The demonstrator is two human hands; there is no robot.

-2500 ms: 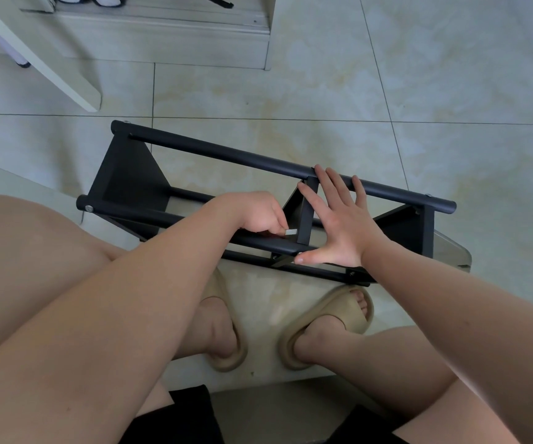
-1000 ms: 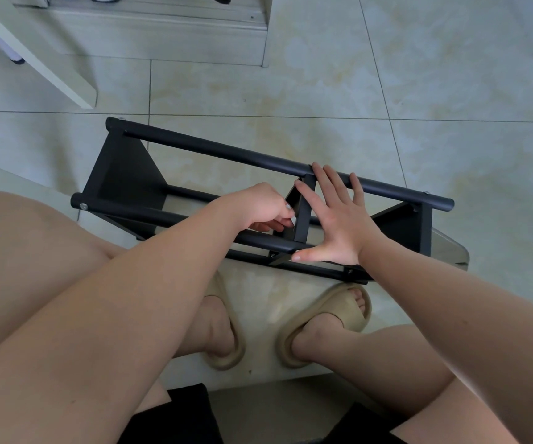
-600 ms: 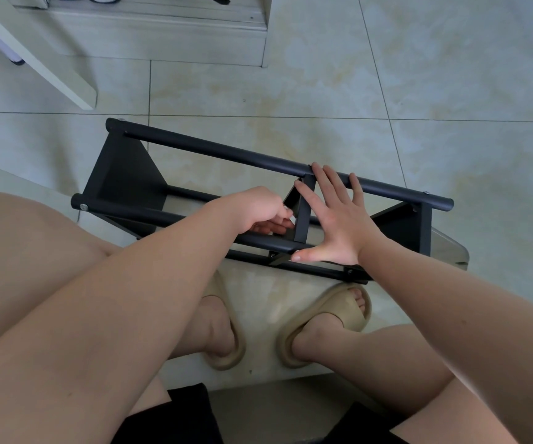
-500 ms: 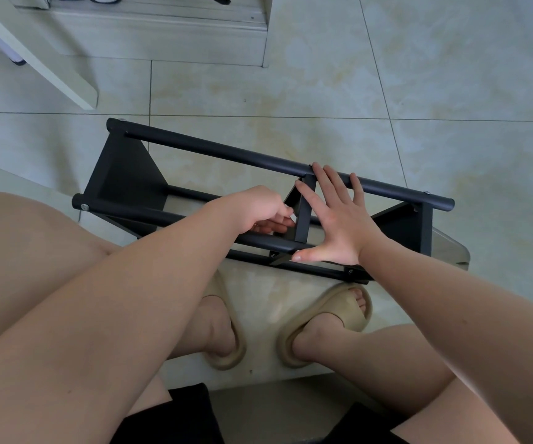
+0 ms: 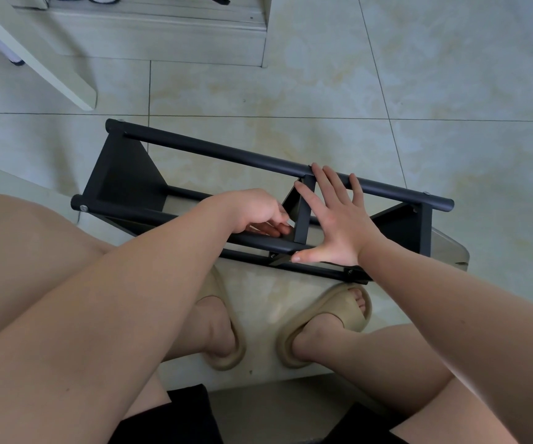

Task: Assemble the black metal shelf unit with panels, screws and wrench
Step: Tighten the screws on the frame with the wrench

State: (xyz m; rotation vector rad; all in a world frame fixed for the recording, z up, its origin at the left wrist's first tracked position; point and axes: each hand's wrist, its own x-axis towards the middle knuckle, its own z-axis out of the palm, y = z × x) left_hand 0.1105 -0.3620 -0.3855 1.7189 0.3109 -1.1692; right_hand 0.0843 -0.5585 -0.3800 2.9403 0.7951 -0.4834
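Looking down, we see the black shelf unit [image 5: 226, 158] lying on its side on the tiled floor [image 5: 419, 91], under both hands. Our right hand [image 5: 339, 225] presses flat, fingers straight, on the middle panel [image 5: 302, 213]. Just left of it, our left hand [image 5: 252, 209] curls its fingers behind the near pole [image 5: 258, 242]; whether they hold something, we cannot tell.

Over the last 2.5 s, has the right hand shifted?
No. The right hand stays flat against the middle divider, fingertips on the far tube, thumb on the near tube.
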